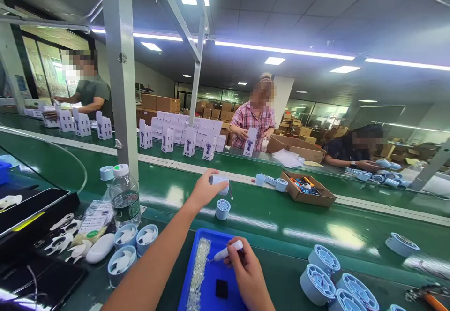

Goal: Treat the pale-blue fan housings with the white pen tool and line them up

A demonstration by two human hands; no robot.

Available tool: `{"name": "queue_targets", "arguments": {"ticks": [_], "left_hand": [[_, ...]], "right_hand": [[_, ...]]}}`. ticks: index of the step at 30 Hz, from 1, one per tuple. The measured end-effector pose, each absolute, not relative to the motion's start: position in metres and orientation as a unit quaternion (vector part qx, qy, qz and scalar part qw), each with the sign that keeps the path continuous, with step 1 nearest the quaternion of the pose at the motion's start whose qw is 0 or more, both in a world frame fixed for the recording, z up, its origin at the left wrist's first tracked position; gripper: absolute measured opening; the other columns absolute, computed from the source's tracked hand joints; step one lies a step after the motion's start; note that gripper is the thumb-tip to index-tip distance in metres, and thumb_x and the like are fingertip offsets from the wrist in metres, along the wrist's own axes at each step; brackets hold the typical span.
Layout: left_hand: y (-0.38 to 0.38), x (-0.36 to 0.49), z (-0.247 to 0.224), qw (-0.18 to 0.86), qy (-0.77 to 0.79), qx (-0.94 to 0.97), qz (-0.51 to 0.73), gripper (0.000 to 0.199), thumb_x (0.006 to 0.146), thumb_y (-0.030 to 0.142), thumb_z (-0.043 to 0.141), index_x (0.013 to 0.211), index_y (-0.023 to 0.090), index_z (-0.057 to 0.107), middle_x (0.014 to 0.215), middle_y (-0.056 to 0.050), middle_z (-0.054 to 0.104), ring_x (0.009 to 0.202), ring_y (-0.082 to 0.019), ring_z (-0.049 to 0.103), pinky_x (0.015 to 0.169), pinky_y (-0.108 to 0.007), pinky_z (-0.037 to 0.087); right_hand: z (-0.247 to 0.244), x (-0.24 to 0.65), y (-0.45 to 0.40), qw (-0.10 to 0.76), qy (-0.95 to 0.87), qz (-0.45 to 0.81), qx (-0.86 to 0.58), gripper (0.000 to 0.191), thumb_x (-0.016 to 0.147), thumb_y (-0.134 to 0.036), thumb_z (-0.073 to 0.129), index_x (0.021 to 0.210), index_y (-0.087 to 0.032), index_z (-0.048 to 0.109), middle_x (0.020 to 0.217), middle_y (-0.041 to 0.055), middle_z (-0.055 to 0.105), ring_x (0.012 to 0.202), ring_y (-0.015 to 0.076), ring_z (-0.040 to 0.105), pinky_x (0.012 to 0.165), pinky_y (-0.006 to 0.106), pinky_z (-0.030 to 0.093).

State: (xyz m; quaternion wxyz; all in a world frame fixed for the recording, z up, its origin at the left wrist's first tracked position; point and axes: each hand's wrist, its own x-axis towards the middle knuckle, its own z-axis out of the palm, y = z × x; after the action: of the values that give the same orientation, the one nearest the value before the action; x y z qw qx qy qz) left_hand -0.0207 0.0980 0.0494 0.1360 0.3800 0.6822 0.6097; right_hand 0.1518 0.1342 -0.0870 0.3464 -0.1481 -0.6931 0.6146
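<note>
Head view: blue tray (212, 285), glossy green surface (260, 210), strip lights (281, 50) overhead.

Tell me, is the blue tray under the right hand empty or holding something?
Not empty: the blue tray has small clear pieces along its left side and a black square on its floor.

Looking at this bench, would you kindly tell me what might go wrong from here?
The red wire hanging by the pale part in the left hand might snag on the round blue housing nearby. The white pen-shaped tool in the right hand, its tip close to the clear pieces in the blue tray, could scatter them.
</note>
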Motion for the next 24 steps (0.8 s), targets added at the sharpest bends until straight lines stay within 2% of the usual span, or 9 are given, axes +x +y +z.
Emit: {"name": "queue_targets", "arguments": {"ticks": [3, 5, 10, 14, 18, 24], "left_hand": [[0.098, -0.018, 0.050, 0.206, 0.625, 0.319, 0.682, 0.069, 0.071, 0.038, 0.071, 0.123, 0.022, 0.029, 0.098, -0.008, 0.056, 0.077, -0.019, 0.061, 0.059, -0.027, 0.051], [0.098, -0.019, 0.049, 0.233, 0.598, 0.288, 0.711, 0.070, 0.070, 0.039, 0.072, 0.118, 0.023, 0.024, 0.098, -0.008, 0.055, 0.073, -0.018, 0.062, 0.058, -0.029, 0.051], [0.099, -0.032, 0.049, 0.250, 0.575, 0.258, 0.736, 0.059, 0.067, 0.039, 0.074, 0.098, 0.023, 0.027, 0.094, -0.006, 0.054, 0.073, -0.017, 0.061, 0.059, -0.030, 0.052], [0.099, -0.039, 0.050, 0.250, 0.585, 0.279, 0.719, 0.051, 0.066, 0.040, 0.075, 0.088, 0.022, 0.032, 0.089, -0.003, 0.052, 0.073, -0.015, 0.059, 0.058, -0.027, 0.050], [0.100, -0.035, 0.049, 0.277, 0.577, 0.308, 0.704, 0.047, 0.066, 0.036, 0.075, 0.084, 0.022, 0.034, 0.081, 0.001, 0.052, 0.068, -0.014, 0.059, 0.056, -0.026, 0.047], [0.100, -0.032, 0.052, 0.280, 0.563, 0.320, 0.709, 0.044, 0.065, 0.036, 0.077, 0.080, 0.020, 0.038, 0.078, 0.000, 0.053, 0.068, -0.015, 0.059, 0.058, -0.027, 0.047]], "right_hand": [[-0.087, 0.153, 0.136, 0.350, -0.697, 0.606, -0.155, 0.032, 0.087, -0.050, 0.053, 0.091, -0.019, 0.058, 0.071, 0.0022, 0.059, 0.062, 0.0180, 0.059, 0.059, 0.026, 0.050], [-0.088, 0.154, 0.136, 0.350, -0.704, 0.597, -0.157, 0.031, 0.088, -0.049, 0.052, 0.091, -0.019, 0.059, 0.070, 0.0017, 0.058, 0.061, 0.0171, 0.057, 0.059, 0.025, 0.050], [-0.087, 0.155, 0.135, 0.378, -0.723, 0.546, -0.192, 0.028, 0.088, -0.047, 0.051, 0.084, -0.020, 0.057, 0.067, -0.0009, 0.052, 0.058, 0.0142, 0.051, 0.055, 0.022, 0.045], [-0.081, 0.157, 0.134, 0.383, -0.718, 0.544, -0.204, 0.030, 0.088, -0.049, 0.051, 0.083, -0.019, 0.056, 0.066, -0.0009, 0.051, 0.057, 0.0139, 0.050, 0.054, 0.022, 0.045], [-0.076, 0.160, 0.132, 0.371, -0.724, 0.544, -0.206, 0.030, 0.089, -0.049, 0.048, 0.083, -0.019, 0.055, 0.069, -0.0004, 0.052, 0.058, 0.0140, 0.051, 0.054, 0.022, 0.046], [-0.075, 0.163, 0.133, 0.394, -0.764, 0.476, -0.187, 0.025, 0.094, -0.039, 0.044, 0.078, -0.020, 0.049, 0.066, -0.0023, 0.046, 0.057, 0.0122, 0.046, 0.054, 0.021, 0.041]]}}
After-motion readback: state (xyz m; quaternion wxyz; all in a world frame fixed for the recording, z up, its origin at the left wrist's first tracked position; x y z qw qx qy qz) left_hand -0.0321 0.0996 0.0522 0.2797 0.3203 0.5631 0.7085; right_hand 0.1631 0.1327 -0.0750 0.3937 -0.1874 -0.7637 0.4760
